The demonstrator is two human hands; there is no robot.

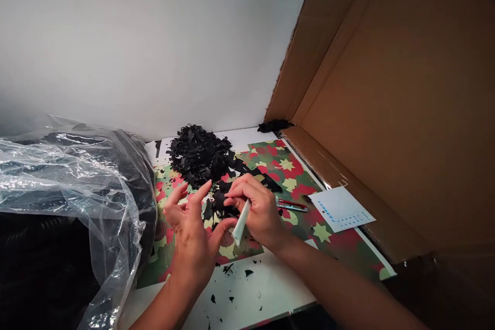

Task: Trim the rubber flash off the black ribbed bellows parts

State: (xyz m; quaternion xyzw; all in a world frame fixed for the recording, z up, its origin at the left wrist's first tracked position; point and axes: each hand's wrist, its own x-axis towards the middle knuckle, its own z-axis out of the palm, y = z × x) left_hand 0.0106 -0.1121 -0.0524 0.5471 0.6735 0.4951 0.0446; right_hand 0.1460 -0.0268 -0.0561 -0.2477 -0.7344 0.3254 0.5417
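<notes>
My left hand is raised over the patterned sheet with its fingers spread and nothing visible between them. To its right, my right hand is closed around a pale, slim tool, whose wider end points down toward me. Under and behind both hands lie loose black scraps. A big heap of black shreds rises just beyond my fingers. The camouflage-patterned sheet covers much of the white table.
A clear plastic bag full of black material bulges at the left. Right of my right hand lies a red-and-silver cutter, then a white card with blue print. Cardboard walls the right side; a pale wall stands behind.
</notes>
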